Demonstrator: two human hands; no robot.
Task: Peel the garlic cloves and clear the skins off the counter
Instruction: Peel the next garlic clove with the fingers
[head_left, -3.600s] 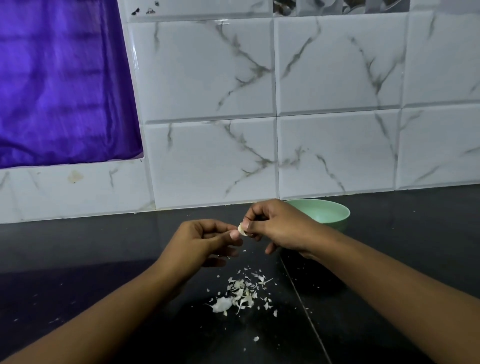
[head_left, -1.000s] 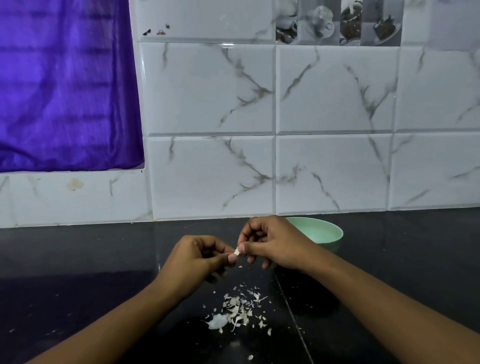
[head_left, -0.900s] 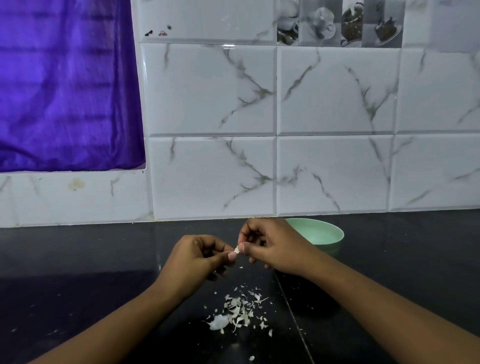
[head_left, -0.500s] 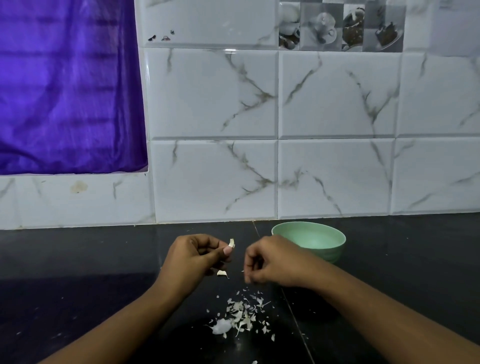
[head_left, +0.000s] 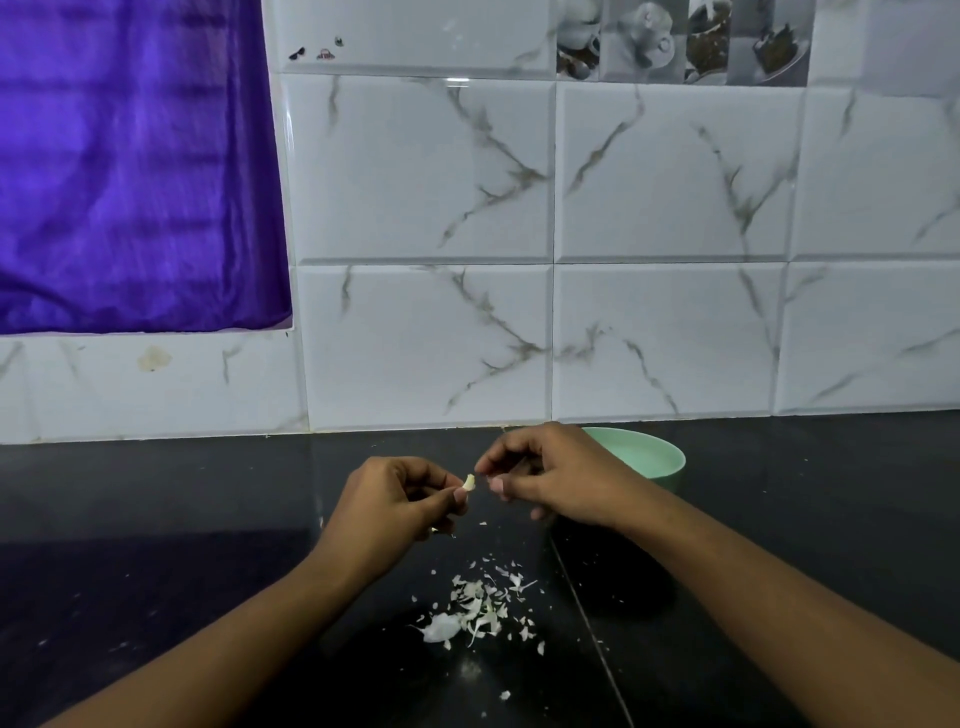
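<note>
My left hand pinches a small pale garlic clove between thumb and fingertips, held above the black counter. My right hand hovers just right of the clove with curled fingers, its fingertips a small gap away from it. I see nothing held in the right hand. Below the hands a loose pile of white garlic skins lies scattered on the counter. A pale green bowl stands behind my right hand, partly hidden by it; its contents are out of sight.
A white marble-patterned tiled wall rises right behind the counter. A purple cloth hangs at the upper left. A thin seam runs through the counter right of the skins. Small skin flecks lie nearer the front.
My right hand pulled away down and to the right from the clove and dropped a bit of skin, then came back up beside it. My left hand kept the clove throughout.
</note>
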